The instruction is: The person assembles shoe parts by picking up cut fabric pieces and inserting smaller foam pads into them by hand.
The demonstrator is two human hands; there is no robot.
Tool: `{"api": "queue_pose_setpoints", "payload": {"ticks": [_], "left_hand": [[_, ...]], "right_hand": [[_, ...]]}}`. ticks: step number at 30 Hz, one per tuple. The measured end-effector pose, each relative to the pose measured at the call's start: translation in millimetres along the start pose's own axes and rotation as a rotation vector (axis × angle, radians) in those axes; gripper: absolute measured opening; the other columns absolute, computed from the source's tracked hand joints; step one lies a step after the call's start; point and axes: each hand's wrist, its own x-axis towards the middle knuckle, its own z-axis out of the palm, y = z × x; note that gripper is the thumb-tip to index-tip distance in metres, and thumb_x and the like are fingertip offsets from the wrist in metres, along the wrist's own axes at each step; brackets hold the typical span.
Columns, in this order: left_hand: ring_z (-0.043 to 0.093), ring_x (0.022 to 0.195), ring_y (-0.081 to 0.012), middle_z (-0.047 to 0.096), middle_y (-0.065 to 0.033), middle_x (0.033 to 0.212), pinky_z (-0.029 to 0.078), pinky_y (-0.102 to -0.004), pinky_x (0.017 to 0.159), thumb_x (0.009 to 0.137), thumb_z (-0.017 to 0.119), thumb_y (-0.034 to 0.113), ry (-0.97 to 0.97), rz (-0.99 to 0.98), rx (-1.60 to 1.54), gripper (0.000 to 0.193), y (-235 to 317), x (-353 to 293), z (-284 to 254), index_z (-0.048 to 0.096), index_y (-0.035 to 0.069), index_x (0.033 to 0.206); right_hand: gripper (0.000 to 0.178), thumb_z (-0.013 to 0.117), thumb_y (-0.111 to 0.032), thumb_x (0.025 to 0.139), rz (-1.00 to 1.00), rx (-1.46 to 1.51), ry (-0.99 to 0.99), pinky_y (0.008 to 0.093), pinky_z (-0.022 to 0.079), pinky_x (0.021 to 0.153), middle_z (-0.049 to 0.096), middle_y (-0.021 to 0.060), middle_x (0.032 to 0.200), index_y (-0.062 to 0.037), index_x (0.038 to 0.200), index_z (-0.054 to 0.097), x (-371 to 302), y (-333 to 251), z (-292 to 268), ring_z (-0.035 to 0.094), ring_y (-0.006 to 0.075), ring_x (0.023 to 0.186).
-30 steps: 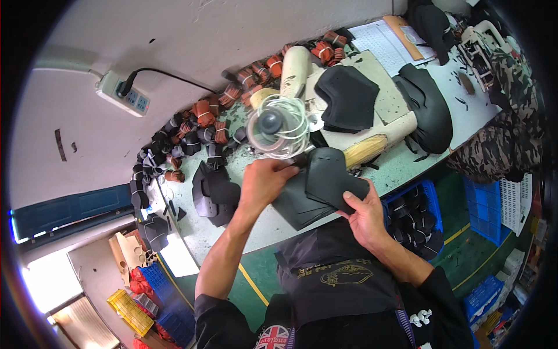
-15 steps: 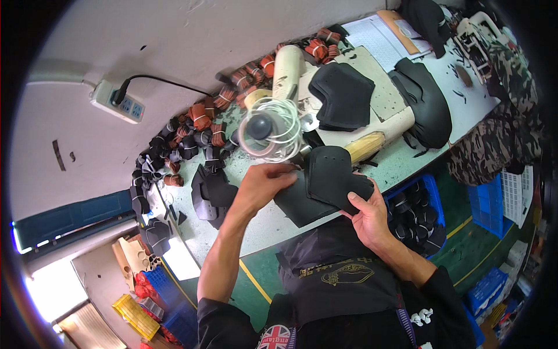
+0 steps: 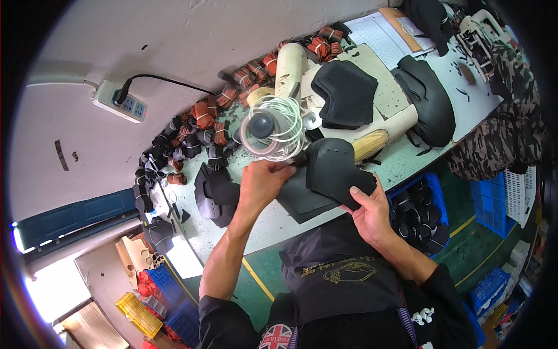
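Observation:
My right hand grips the right edge of a black cut leather piece, thumb on top and fingers underneath. Small holes run along the piece's rounded top. Beneath it, a larger black sheet lies at the table's front edge. My left hand is closed, thumb and fingers pinched together beside the sheet's upper left edge. What sits between those fingertips is too small to make out. Just beyond the left hand stands a clear round container with a black knob and a coiled white cord.
A cream machine carries a stack of black pieces. Bundled orange and black strips line the wall. More black pieces lie left on the table. A blue basket of black pieces stands right, beside camouflage cloth.
The leather piece in my right hand has risen slightly away from me. My left hand has shifted only a little to the left, still pinched.

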Motion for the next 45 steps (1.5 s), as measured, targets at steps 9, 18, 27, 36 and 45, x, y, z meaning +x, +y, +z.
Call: {"api": "queue_pose_setpoints", "payload": {"ticks": [9, 18, 27, 36, 45], "left_hand": [[0.060, 0.067, -0.0062, 0.070, -0.0025, 0.078, 0.048, -0.0235, 0.061, 0.086, 0.075, 0.012, -0.053, 0.014, -0.226, 0.021, -15, -5, 8, 0.073, 0.001, 0.104], [0.067, 0.066, -0.0126, 0.069, -0.0085, 0.072, 0.053, -0.0262, 0.058, 0.091, 0.071, 0.013, 0.132, 0.025, -0.423, 0.020, -3, -1, 41, 0.069, -0.006, 0.097], [0.053, 0.128, -0.0230, 0.047, -0.0175, 0.146, 0.046, -0.0349, 0.105, 0.091, 0.063, -0.006, 0.082, 0.140, -1.088, 0.052, -15, -83, 86, 0.050, -0.008, 0.141], [0.059, 0.119, -0.0358, 0.058, -0.0203, 0.128, 0.046, -0.0400, 0.102, 0.090, 0.065, 0.006, 0.171, 0.285, -0.258, 0.054, -1, -94, 53, 0.052, 0.002, 0.142], [0.069, 0.093, -0.0158, 0.075, -0.0106, 0.102, 0.053, -0.0319, 0.088, 0.088, 0.074, 0.015, -0.082, 0.048, -0.424, 0.035, -35, -38, 9, 0.070, 0.001, 0.120]], "right_hand": [[0.046, 0.060, 0.002, 0.094, -0.012, 0.022, 0.020, 0.0450, 0.058, 0.091, 0.060, 0.0095, 0.125, -0.0095, 0.135, 0.043, -6, -4, -2, 0.064, 0.0226, 0.113], [0.048, 0.061, 0.002, 0.093, -0.115, 0.004, -0.013, 0.0421, 0.054, 0.097, 0.058, 0.0101, 0.125, -0.0067, 0.136, 0.042, 0, -3, -10, 0.061, 0.0218, 0.114], [0.057, 0.068, 0.000, 0.088, -0.127, -0.423, -0.230, 0.0322, 0.043, 0.104, 0.056, 0.0122, 0.126, -0.0007, 0.140, 0.046, -27, 11, -19, 0.055, 0.0157, 0.117], [0.065, 0.058, -0.005, 0.099, 0.126, -0.433, -0.436, 0.0344, 0.032, 0.116, 0.041, 0.0101, 0.151, -0.0005, 0.154, 0.025, -18, 34, 8, 0.039, 0.0191, 0.139], [0.017, 0.068, -0.014, 0.085, -0.992, -1.564, -0.356, 0.0450, 0.051, 0.074, 0.063, 0.0122, 0.086, -0.0084, 0.102, 0.067, 42, -62, 37, 0.061, 0.0337, 0.085]]}}
